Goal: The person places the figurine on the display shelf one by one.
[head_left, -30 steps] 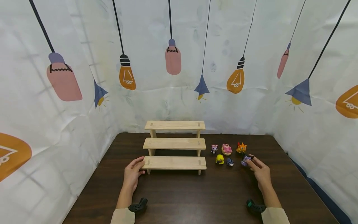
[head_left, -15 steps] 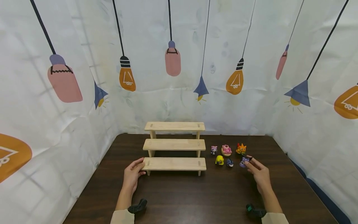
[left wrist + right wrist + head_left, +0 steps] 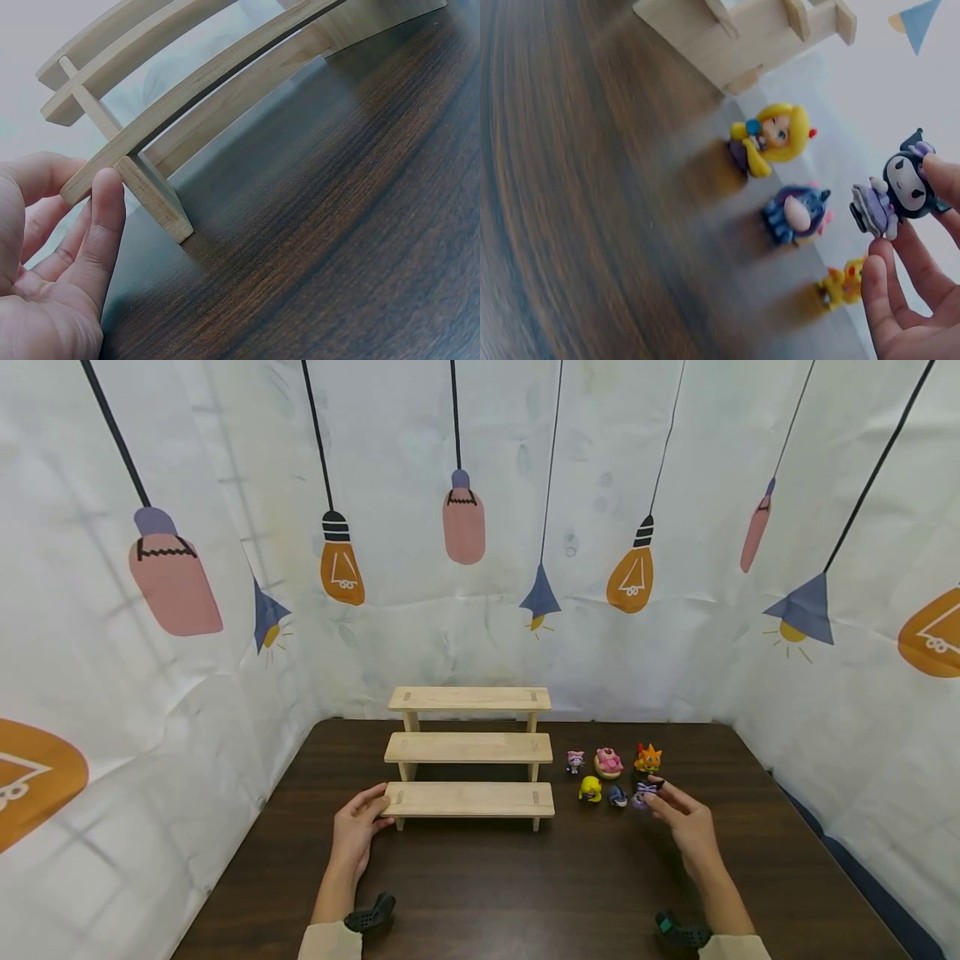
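A pale wooden three-tier stand is on the dark table. My left hand grips the left end of its lowest step; the left wrist view shows the fingers around the board's end. On the right, my right hand pinches a small black and purple figurine by its head. That figurine has a white face and a purple dress, and is held up off the table. Closest to it are a blue donkey figurine and an orange figurine.
Beside the stand are a yellow-haired doll figurine, a pink figurine and a small pink-and-purple figurine. A white curtain printed with lamps encloses the dark wooden table at the back and sides.
My right hand has moved a little to the left with the black and purple figurine. The left hand stays on the stand's lowest step.
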Action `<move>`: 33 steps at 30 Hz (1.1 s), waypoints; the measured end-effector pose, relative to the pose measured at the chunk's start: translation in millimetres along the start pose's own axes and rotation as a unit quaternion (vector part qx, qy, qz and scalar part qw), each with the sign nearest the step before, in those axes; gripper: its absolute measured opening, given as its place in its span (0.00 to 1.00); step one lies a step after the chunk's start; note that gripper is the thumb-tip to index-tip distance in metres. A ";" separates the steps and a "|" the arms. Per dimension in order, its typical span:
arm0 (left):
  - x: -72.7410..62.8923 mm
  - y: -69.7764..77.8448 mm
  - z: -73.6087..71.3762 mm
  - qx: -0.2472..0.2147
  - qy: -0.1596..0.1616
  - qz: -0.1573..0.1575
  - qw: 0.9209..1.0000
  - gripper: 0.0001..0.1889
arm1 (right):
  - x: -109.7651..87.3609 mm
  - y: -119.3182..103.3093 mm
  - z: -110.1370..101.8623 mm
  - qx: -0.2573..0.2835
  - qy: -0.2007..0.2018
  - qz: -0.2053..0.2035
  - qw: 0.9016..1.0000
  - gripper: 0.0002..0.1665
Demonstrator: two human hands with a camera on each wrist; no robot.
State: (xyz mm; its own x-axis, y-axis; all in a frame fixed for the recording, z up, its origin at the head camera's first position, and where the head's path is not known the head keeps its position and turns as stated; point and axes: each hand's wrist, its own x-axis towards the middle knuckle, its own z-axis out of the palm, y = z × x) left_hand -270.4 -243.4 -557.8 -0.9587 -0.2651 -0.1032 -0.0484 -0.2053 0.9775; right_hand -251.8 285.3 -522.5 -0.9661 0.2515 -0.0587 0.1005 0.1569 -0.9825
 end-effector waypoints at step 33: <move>-1.6 -2.8 -0.8 0.008 -0.001 0.013 1.000 0.23 | -16.3 -38.9 82.3 0.033 -0.066 -0.076 0.994 0.27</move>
State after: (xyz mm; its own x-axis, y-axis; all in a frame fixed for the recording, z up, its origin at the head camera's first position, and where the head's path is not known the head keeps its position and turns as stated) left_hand -268.5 -243.1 -560.5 -0.9602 -0.2684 -0.0770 -0.0273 -0.1841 0.9825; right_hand -259.6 196.5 -497.9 -0.9922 0.1006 0.0730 -0.0608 0.1187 -0.9911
